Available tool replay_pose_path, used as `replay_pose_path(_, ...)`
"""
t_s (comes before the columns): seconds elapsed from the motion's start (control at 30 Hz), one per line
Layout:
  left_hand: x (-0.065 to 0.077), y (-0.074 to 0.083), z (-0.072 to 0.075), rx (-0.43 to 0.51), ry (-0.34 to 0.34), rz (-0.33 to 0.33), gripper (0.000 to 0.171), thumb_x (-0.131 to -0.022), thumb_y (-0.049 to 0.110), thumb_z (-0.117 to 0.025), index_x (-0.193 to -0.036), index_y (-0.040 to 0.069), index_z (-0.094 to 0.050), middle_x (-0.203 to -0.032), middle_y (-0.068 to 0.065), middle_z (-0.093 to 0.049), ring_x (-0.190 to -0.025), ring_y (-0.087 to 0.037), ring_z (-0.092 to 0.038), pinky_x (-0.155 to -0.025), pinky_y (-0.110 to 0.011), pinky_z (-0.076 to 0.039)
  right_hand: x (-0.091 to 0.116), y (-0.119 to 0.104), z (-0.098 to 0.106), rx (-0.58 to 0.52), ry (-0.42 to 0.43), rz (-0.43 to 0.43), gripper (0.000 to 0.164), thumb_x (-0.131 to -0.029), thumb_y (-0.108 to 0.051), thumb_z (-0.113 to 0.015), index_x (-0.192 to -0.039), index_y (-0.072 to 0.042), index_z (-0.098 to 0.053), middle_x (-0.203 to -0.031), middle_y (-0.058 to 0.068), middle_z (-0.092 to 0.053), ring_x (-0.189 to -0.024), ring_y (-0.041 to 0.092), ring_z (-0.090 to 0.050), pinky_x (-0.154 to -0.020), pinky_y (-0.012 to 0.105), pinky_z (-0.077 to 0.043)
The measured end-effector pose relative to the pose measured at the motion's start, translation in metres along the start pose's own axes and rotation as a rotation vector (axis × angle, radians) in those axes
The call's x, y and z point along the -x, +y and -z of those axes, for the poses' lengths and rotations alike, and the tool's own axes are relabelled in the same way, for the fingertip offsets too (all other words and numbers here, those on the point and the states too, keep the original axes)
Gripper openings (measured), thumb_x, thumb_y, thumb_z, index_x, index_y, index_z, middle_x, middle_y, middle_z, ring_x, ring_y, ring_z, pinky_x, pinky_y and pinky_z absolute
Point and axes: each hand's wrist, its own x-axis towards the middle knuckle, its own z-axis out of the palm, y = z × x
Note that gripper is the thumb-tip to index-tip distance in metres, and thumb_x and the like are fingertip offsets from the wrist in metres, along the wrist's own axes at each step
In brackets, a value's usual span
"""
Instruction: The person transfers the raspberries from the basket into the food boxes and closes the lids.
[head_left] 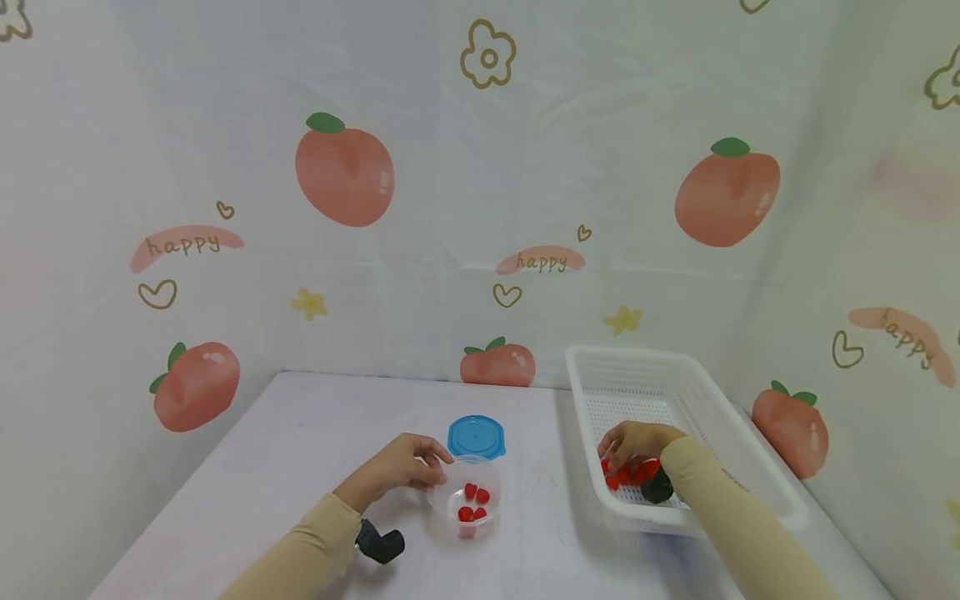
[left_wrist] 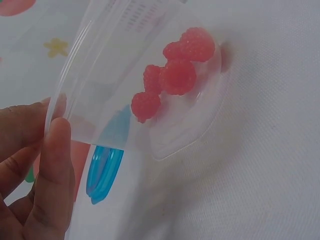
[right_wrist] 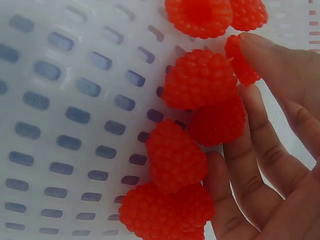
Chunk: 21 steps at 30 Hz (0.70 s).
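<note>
In the head view, my left hand grips the rim of a clear plastic tub, thumb on one side of the wall and fingers on the other. Several red raspberries lie in the tub's bottom. My right hand is down inside a white perforated basket. Seen from the right wrist, its thumb and a fingertip pinch a small raspberry. More raspberries lie against the basket's slotted wall, beside the other fingers. Part of the pinched berry is hidden by the thumb.
A blue lid lies on the white table just behind the tub. The basket's raised rim surrounds my right hand. A white curtain printed with fruit stands along the table's back and sides.
</note>
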Motion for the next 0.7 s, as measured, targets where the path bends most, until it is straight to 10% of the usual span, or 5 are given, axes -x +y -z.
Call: replay_pose_path(0.7, 0.003, 0.0037, -0.0006, -0.004, 0.002, 0.0, 0.026, -0.081, 0.012, -0.077, -0.104, 0.004, -0.07, -0.082, -0.005, -0.059, -0.066, -0.015, -0.059, -0.066, -0.028, -0.058, 0.0012, 0.0004, 0.0022, 0.065, 0.082, 0.008, 0.021, -0.079, -0.001, -0.068, -0.099, 0.004, -0.069, -0.082, 0.003, -0.069, -0.071, 0.012, -0.06, -0.071, 0.026, -0.054)
